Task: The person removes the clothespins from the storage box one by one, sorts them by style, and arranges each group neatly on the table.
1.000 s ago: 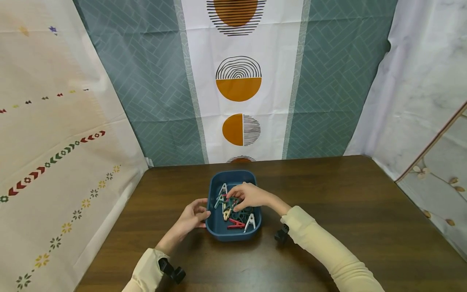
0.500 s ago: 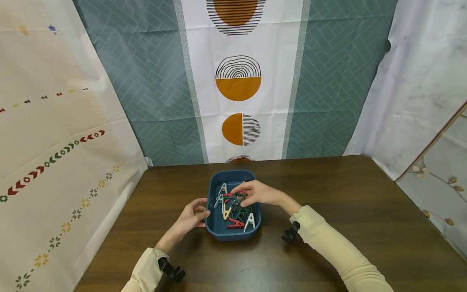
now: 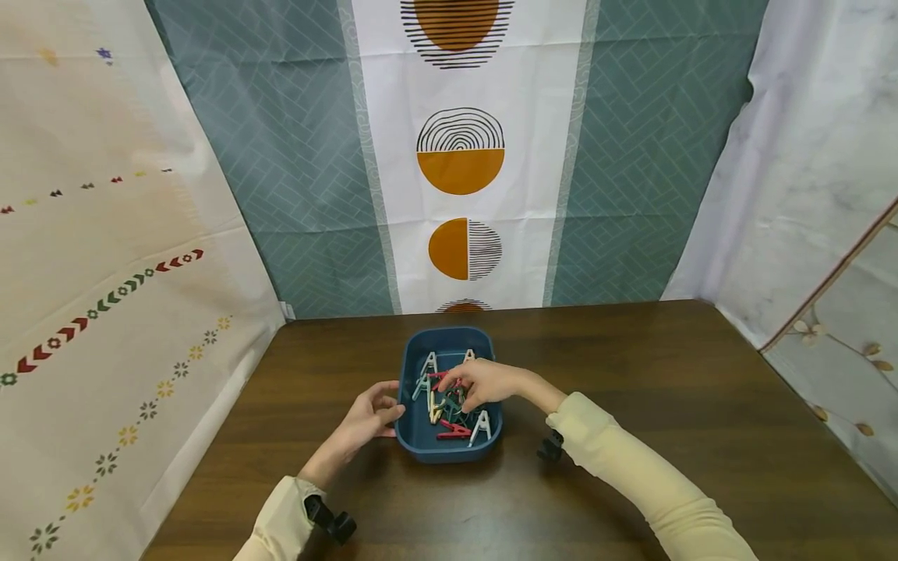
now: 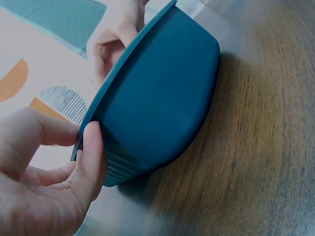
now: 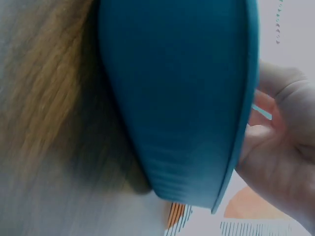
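A dark blue plastic bin [image 3: 421, 444] stands on the table with clothespins and a tangle of dark green cord inside. My left hand [image 3: 375, 411] holds the bin's left side; in the left wrist view its fingers [image 4: 90, 157] pinch the rim. Over the bin's right side reaches my right hand [image 3: 491, 382], its fingers bent down into the contents with a gap between thumb and forefinger. Near them lie the green cord [image 3: 452, 407] and a red clothespin [image 3: 454, 430]. In the right wrist view the bin wall hides the fingertips of that hand.
White clothespins lie in the bin's front right [image 3: 480, 427] and far right, and light blue ones on its left [image 3: 422, 386]. The brown wooden table [image 3: 631, 374] meets a patterned cloth [image 3: 302, 195] at the back. Cloths also hang left and right.
My right hand drew back slightly to the right and up, then lowered again into the bin, toward the left. The left hand and the bin have stayed in place.
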A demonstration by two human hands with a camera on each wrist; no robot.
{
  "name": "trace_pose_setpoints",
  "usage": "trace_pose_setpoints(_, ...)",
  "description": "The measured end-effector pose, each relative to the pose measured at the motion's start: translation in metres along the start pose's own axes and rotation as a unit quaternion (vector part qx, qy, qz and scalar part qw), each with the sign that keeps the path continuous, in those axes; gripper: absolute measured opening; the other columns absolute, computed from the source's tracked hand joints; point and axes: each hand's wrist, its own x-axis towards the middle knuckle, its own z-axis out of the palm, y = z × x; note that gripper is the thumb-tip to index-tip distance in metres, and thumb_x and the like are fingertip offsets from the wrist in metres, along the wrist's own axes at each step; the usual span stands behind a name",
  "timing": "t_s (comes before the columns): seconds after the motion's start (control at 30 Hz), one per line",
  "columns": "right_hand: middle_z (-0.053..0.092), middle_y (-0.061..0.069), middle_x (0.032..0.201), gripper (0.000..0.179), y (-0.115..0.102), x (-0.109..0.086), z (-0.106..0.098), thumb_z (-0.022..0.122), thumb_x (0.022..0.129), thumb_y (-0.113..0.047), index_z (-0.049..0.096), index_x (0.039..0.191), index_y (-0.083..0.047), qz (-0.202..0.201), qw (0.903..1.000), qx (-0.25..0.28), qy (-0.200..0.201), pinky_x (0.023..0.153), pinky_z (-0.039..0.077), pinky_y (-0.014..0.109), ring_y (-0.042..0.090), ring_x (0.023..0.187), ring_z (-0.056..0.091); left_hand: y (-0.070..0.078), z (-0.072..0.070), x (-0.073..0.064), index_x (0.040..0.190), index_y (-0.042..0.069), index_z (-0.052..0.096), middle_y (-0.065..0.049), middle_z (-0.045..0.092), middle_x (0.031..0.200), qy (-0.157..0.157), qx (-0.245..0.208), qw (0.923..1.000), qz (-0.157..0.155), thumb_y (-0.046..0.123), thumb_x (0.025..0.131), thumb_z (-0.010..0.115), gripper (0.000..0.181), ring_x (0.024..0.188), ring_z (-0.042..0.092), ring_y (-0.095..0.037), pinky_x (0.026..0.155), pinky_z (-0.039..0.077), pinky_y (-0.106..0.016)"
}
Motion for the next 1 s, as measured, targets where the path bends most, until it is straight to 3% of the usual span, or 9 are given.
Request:
trace_pose_setpoints(0.1,0.062,0.012,0.117,0.048,-0.003,0.006,0.004,0.070,0.083,0.003,0.058,0.129,-0.005,-0.001,0.9995,-0.023,-0.020,0.064,0.049,0.021,0.011,0.067,0.053,0.001,0.001,0.000,0.141,-0.003,0.038,-0.029,0.058,0.108,-0.003,0.000,1.0000,0.002,0.008,0.094,0.059,0.052,0.078,0.063,-0.018,0.059,0.055,-0.024)
trace_pose_setpoints(0.23,0.061,0.010,0.122,0.051,0.000,0.012,0.009,0.066,0.085,0.006,0.055,0.133,-0.006,-0.005,0.9987,-0.046,-0.020,0.060,0.041,0.019,0.010,0.064,0.046,0.001,0.002,0.000,0.140,-0.003,0.038,-0.027,0.059,0.106,0.000,0.000,1.0000,0.001,0.007,0.094,0.059,0.052,0.075,0.062,-0.017,0.059,0.055,-0.024)
trace_pose_setpoints(0.37,0.054,0.016,0.129,0.060,0.001,0.014,0.012,0.065,0.085,0.006,0.046,0.141,-0.007,0.004,0.9991,-0.038,0.016,0.074,0.050,0.023,0.016,0.084,0.057,0.002,0.002,0.000,0.141,-0.003,0.038,-0.027,0.059,0.106,-0.001,-0.001,1.0000,0.005,0.008,0.094,0.059,0.052,0.077,0.062,-0.017,0.058,0.055,-0.024)
trace_pose_setpoints(0.47,0.047,0.018,0.138,0.069,0.001,0.015,0.014,0.072,0.082,0.001,0.041,0.144,-0.008,0.011,0.9987,-0.026,0.043,0.089,0.054,0.033,0.025,0.106,0.060,0.002,0.001,-0.001,0.141,-0.003,0.037,-0.029,0.058,0.107,-0.004,-0.003,1.0000,0.009,0.008,0.094,0.059,0.053,0.078,0.062,-0.017,0.058,0.055,-0.024)
trace_pose_setpoints(0.53,0.047,0.018,0.140,0.074,0.000,0.016,0.017,0.078,0.079,-0.004,0.040,0.144,-0.008,0.019,0.9979,-0.026,0.056,0.093,0.053,0.038,0.029,0.113,0.059,0.002,0.000,-0.001,0.141,-0.003,0.037,-0.030,0.058,0.107,-0.002,-0.004,1.0000,0.008,0.007,0.094,0.059,0.053,0.078,0.062,-0.017,0.058,0.055,-0.024)
trace_pose_setpoints(0.77,0.051,0.016,0.129,0.072,-0.005,0.023,0.034,0.085,0.074,-0.021,0.046,0.133,-0.003,0.052,0.9890,-0.093,0.103,0.086,0.053,0.032,0.025,0.106,0.058,0.001,0.000,-0.001,0.142,-0.004,0.035,-0.030,0.058,0.108,-0.009,-0.005,0.9999,0.010,0.008,0.095,0.058,0.053,0.078,0.062,-0.017,0.059,0.055,-0.024)
trace_pose_setpoints(1.0,0.061,0.015,0.121,0.070,-0.005,0.027,0.040,0.087,0.071,-0.029,0.052,0.125,-0.001,0.041,0.9825,-0.124,0.133,0.091,0.051,0.038,0.027,0.110,0.059,0.002,-0.001,-0.001,0.141,-0.005,0.036,-0.031,0.058,0.108,-0.009,-0.003,0.9999,0.011,0.009,0.095,0.059,0.054,0.076,0.063,-0.018,0.060,0.056,-0.025)
